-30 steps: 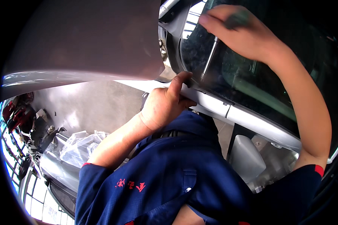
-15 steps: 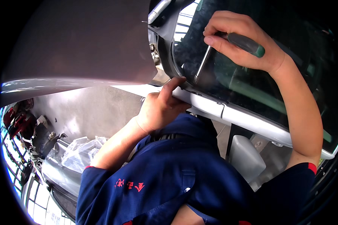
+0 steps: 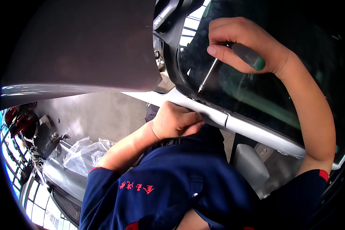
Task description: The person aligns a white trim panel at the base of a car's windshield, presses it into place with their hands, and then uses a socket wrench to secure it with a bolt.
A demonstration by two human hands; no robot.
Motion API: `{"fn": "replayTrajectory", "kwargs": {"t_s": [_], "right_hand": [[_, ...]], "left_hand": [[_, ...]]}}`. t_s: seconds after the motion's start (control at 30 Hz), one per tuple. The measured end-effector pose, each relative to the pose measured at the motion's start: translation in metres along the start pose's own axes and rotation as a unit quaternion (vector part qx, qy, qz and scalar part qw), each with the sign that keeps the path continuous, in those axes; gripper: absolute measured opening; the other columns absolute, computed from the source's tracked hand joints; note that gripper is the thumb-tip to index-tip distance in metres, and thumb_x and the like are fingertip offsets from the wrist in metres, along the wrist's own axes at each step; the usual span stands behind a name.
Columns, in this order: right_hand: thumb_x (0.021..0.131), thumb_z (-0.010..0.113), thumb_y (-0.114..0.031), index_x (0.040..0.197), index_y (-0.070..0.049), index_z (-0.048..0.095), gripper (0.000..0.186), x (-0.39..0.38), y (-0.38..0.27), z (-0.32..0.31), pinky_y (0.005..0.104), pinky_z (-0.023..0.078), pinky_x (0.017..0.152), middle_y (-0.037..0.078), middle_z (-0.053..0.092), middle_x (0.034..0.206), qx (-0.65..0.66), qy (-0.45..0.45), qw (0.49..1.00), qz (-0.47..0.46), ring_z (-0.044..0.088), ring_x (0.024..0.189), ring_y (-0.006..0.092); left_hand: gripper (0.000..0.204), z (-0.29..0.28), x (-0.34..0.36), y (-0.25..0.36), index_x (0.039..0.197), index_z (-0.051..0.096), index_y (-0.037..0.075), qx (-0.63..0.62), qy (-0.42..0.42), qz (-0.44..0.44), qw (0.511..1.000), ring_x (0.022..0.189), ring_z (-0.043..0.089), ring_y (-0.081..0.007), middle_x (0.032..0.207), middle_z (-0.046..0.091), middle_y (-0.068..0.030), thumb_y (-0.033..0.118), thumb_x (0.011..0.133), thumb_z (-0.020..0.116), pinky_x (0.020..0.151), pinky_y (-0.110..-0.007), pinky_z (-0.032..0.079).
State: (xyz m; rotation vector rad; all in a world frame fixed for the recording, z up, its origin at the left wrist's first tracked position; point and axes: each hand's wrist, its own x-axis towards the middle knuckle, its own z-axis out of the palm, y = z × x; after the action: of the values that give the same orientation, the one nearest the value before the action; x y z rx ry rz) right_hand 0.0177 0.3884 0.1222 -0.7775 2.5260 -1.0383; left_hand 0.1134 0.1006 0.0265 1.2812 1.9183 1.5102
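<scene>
My right hand (image 3: 241, 44) is closed round a ratchet wrench (image 3: 249, 57) with a dark handle and green end. Its head is hidden in my fingers. A thin silver extension bar (image 3: 209, 75) slants down from them, at an angle to the handle. The bar's tip is at the black trim (image 3: 186, 87) along the lower corner of the windshield (image 3: 257, 92); whether it touches, I cannot tell. Below the silver car pillar (image 3: 207, 109), my left hand (image 3: 178, 120) is closed, thumb against curled fingers. What it holds, if anything, is hidden.
A raised dark hood panel (image 3: 84, 42) fills the upper left. At the lower right is a grey side mirror (image 3: 251, 163). Clear plastic sheeting (image 3: 84, 155) covers a silver part at the left, with dark and red car parts (image 3: 23, 120) beyond it.
My left hand has drawn back from the windshield corner to below the pillar, and its fingers have curled in. My right hand still grips the ratchet wrench, with its handle tilted a little differently.
</scene>
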Motion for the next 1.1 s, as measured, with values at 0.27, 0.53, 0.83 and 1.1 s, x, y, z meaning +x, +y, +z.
{"fn": "replayTrajectory", "kwargs": {"t_s": [0.27,0.53,0.83,1.1], "right_hand": [[0.106,0.063,-0.031,0.068,-0.002,0.055,0.048,0.023,-0.006,0.005,0.0451,0.044,0.06,0.015,0.056,0.065,-0.001,-0.023,0.997,0.076,0.055,0.061,0.0368],[0.106,0.06,-0.033,0.091,-0.002,0.071,0.036,0.045,-0.009,0.01,0.0464,0.053,0.074,0.021,0.068,0.08,-0.028,-0.02,0.988,0.152,0.068,0.081,0.0424],[0.105,0.06,-0.041,0.095,0.0,0.075,0.044,0.07,-0.032,-0.001,0.0442,0.056,0.079,0.019,0.07,0.08,-0.103,-0.146,0.927,0.33,0.071,0.08,0.0368],[0.093,0.077,-0.014,0.082,0.001,0.056,0.028,-0.013,-0.002,-0.006,0.0422,0.05,0.073,0.013,0.061,0.105,-0.005,-0.047,0.998,-0.048,0.061,0.087,0.0326]], "left_hand": [[0.015,0.016,0.004,0.004,0.08,0.073,0.017,0.05,0.058,-0.07,0.995,0.052,0.065,-0.0211,0.06,0.062,0.0011,0.025,0.08,0.085,0.05,-0.034,0.052],[0.01,0.008,0.008,0.009,0.091,0.078,0.011,0.035,0.041,-0.062,0.997,0.054,0.068,-0.0224,0.062,0.065,-0.0026,0.015,0.085,0.084,0.053,-0.034,0.055],[0.02,0.016,0.007,0.009,0.076,0.068,0.014,0.065,0.06,-0.057,0.994,0.052,0.066,-0.0207,0.059,0.063,0.0013,0.022,0.08,0.086,0.048,-0.034,0.051],[0.015,0.016,0.008,0.011,0.08,0.072,0.016,0.065,0.066,-0.064,0.994,0.053,0.066,-0.0212,0.06,0.063,0.0011,0.023,0.081,0.085,0.049,-0.035,0.052]]}}
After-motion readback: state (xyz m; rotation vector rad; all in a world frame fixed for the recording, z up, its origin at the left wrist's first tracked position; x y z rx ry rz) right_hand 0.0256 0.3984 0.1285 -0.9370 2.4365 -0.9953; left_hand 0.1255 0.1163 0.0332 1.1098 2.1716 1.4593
